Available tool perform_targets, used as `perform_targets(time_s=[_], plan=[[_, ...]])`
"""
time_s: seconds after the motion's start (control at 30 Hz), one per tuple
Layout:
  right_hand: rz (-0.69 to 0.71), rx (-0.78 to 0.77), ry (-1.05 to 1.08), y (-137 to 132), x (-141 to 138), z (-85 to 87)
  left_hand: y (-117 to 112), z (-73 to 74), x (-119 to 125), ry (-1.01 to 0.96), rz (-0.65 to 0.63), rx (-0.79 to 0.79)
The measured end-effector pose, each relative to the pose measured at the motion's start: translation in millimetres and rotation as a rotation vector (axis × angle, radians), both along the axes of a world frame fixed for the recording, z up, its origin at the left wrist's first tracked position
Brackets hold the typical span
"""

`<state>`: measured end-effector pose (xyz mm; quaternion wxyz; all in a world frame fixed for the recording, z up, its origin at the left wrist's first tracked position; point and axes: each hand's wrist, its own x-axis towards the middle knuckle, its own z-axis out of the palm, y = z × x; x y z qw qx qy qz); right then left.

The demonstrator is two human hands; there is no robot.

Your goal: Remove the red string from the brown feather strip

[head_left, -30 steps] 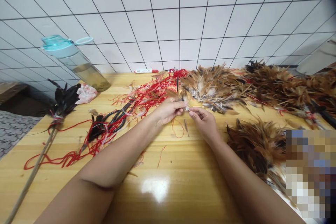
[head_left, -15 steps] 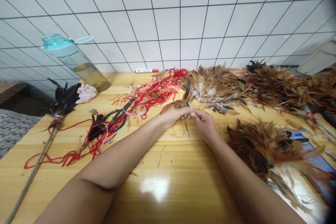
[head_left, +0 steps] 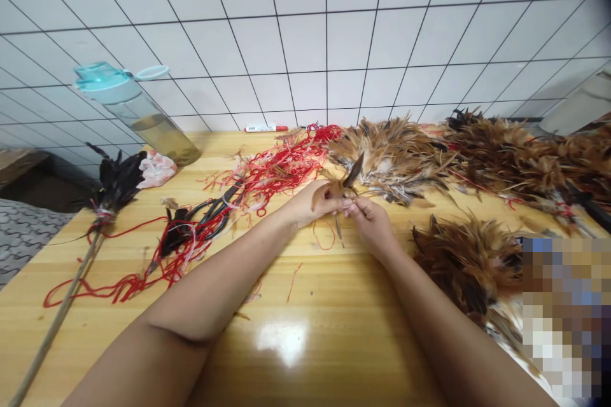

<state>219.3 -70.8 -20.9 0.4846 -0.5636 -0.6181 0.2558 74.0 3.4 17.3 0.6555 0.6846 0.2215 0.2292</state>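
Note:
Over the middle of the table, my left hand (head_left: 315, 205) is closed around a small bunch of brown feathers (head_left: 342, 187), one dark feather sticking up from it. My right hand (head_left: 371, 224) pinches at the base of the same bunch, its thumb and fingertips meeting those of the left. The exact grip at the quills is hidden by the fingers. A thin quill end points down beneath the fingertips. Below my left hand hangs a loop of red thread (head_left: 324, 249).
Left lie black-handled scissors (head_left: 219, 219) among red thread (head_left: 179, 267), and a black feather duster (head_left: 117, 181) on a stick. Behind stand a water bottle (head_left: 160, 133) and a marker (head_left: 267, 129). Feather heaps (head_left: 396, 159) fill the back right; another bundle (head_left: 465, 261) lies by my right forearm.
The feathers in my left hand have turned and spread, the dark one now tilting to the right. Both hands stay in nearly the same place. A pixelated patch now covers the lower right.

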Motion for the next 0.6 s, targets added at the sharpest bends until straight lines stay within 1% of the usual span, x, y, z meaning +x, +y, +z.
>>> perform_targets(time_s=[0.13,0.23,0.3,0.4,0.5,0.6], plan=[[-0.077,-0.013,-0.188,-1.5,-1.8,-1.8,-2.3,9.9,-0.1,0.048,0.014,-0.042],[-0.082,-0.021,-0.241,-2.7,-2.9,-1.0,-1.6,8.8,0.6,0.051,0.006,-0.038],[-0.065,-0.011,-0.178,-2.8,-3.2,0.7,-0.2,4.3,0.6,0.0,0.013,-0.067],[-0.054,-0.001,-0.017,-1.7,-2.4,2.9,1.2,0.7,-0.4,-0.074,0.101,-0.222],[-0.057,-0.03,0.098,-0.3,-0.8,3.6,1.3,4.9,-2.3,-0.077,0.161,-0.381],[-0.034,-0.059,0.158,0.5,0.2,3.1,1.6,8.8,-3.6,-0.052,0.162,-0.438]])
